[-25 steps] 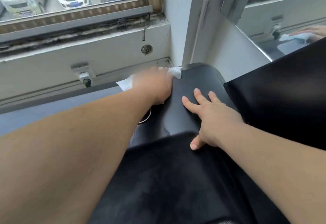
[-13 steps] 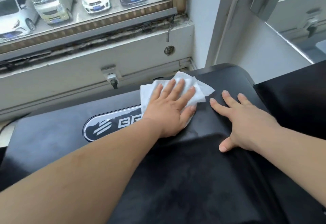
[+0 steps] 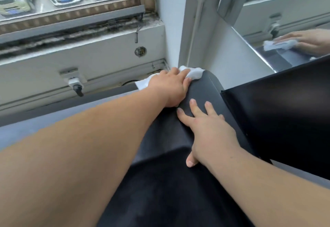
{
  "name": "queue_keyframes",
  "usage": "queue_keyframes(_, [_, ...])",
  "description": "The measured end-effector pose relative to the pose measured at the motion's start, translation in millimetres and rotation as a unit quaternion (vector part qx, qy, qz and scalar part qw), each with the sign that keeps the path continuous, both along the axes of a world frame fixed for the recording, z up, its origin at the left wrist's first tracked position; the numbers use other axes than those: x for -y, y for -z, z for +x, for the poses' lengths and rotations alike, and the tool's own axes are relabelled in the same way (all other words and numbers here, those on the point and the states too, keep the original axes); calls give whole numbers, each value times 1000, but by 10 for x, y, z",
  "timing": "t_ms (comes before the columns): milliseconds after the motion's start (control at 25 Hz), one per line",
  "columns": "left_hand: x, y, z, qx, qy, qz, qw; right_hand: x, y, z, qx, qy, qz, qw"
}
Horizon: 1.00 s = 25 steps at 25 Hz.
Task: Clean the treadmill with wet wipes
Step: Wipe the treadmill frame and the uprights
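Note:
The treadmill's black motor cover (image 3: 205, 90) lies ahead of me, with the dark belt (image 3: 160, 191) running toward me below it. My left hand (image 3: 169, 87) presses a white wet wipe (image 3: 194, 73) against the cover's far edge near its right corner, and its fingers reach over that edge. The wipe sticks out on both sides of the hand. My right hand (image 3: 209, 132) rests flat on the cover, fingers spread, just behind the left hand. It holds nothing.
A white wall with a socket (image 3: 75, 83) and a window sill stand close behind the treadmill. A wall corner with a pipe (image 3: 196, 30) is just past the wipe. A mirror (image 3: 285, 30) at the right reflects a hand and wipe. A black panel (image 3: 276, 116) rises at the right.
My left hand has slid the wipe away from me, from the top of the cover to its far edge. My arm now hides the logo plate. My right hand has stayed put.

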State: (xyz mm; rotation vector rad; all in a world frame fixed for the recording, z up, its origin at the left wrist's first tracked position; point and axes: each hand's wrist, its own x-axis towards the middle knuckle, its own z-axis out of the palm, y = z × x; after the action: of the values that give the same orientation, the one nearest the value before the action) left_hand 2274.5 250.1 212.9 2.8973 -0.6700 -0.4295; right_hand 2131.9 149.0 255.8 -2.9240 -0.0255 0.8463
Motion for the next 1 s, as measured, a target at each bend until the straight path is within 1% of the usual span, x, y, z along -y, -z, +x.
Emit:
queue_keyframes(80, [280, -35, 203, -56, 43, -50, 996, 21, 8, 8, -5, 6, 8, 1000])
queue_keyframes(120, [391, -45, 277, -78, 59, -61, 993, 28, 18, 5, -5, 9, 11, 1000])
queue_keyframes(240, [518, -87, 325, -96, 96, -66, 989, 35, 27, 0, -12, 15, 10, 1000])
queue_keyframes(320, [347, -116, 196, -74, 119, -75, 987, 34, 16, -12, -18, 14, 4, 1000])
queue_keyframes(400, [-44, -88, 39, -19, 113, -58, 992, 48, 14, 14, -20, 11, 0, 1000])
queue_keyframes(480, [-516, -21, -190, 29, 92, -12, 995, 40, 0, 2, -25, 14, -7, 1000])
queue_keyframes(560, [-817, 45, -415, 53, 47, 34, 997, 17, 15, -4, -20, 16, -6, 1000])
queue_keyframes(680, [-756, 102, -940, 59, -18, 42, 997, 6, 3, -48, -12, 25, 0, 1000])
queue_keyframes(800, [-629, 183, -1645, 78, -8, 14, 997, -3, -29, -78, -6, 43, 10, 999])
queue_keyframes(880, [-622, 283, -2002, 89, 2, 4, 996, -28, -44, -96, 0, 31, 5, 1000])
queue_keyframes(1000, [-603, 356, -2190, 87, -4, -1, 996, -26, -24, -107, 28, 36, 21, 999])
